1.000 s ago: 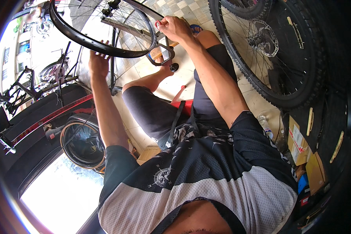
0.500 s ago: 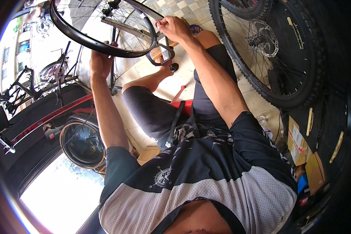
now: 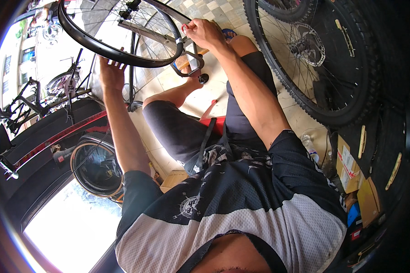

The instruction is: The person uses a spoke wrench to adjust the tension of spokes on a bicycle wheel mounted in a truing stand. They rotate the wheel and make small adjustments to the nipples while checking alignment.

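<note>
A bicycle wheel with a bare black rim (image 3: pixel 102 51) and thin spokes sits in a metal truing stand (image 3: pixel 143 31) in front of me. My left hand (image 3: pixel 111 75) is under the rim's near left side, fingers apart; some fingertips pass behind the rim, and whether they touch it I cannot tell. My right hand (image 3: pixel 204 34) is closed at the stand's right side, beside the rim. Between its thumb and fingers shows a small red ring-shaped tool (image 3: pixel 184 28), mostly hidden by the hand. A curved metal loop of the stand (image 3: pixel 195 68) hangs below the rim.
To the right stands a large wheel with a knobbly tyre (image 3: pixel 278 73) and a disc rotor (image 3: pixel 309 44). A red bike frame tube (image 3: pixel 61 136) and tan-edged tyres (image 3: pixel 73 166) are at left. Cardboard boxes (image 3: pixel 348 164) lie at lower right. My knees flank the stand's near side.
My left hand has shifted a little left along the rim, and its fingers have spread. The right hand stays in place, and the rim looks about the same.
</note>
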Demonstrator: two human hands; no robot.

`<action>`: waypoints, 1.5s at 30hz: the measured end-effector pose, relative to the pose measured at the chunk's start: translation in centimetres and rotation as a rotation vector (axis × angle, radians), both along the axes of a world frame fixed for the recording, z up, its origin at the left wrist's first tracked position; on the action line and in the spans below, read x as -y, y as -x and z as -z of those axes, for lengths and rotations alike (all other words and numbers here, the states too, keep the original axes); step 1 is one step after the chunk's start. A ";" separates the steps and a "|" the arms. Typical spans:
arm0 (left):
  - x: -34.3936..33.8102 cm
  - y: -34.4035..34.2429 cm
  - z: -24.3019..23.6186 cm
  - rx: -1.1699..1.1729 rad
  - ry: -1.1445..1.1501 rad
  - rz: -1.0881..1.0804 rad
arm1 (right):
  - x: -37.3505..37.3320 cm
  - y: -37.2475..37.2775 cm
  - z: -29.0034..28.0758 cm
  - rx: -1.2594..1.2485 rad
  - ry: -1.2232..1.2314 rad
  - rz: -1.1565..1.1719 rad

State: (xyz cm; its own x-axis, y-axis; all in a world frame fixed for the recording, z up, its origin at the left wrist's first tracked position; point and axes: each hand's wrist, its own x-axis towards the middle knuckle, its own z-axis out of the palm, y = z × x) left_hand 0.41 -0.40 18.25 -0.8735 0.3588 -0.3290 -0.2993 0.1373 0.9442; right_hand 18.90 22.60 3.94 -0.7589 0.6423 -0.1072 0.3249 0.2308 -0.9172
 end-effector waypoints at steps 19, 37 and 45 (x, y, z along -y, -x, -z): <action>-1.9 -0.4 -4.4 -0.046 -0.106 0.119 | 0.2 0.2 0.5 -0.008 -0.002 0.015; 0.7 -0.2 5.8 0.290 -0.182 0.345 | 0.1 0.3 0.5 0.002 0.002 -0.016; -1.1 1.8 -2.6 0.017 -0.195 0.143 | 0.3 0.5 1.0 -0.043 -0.028 0.021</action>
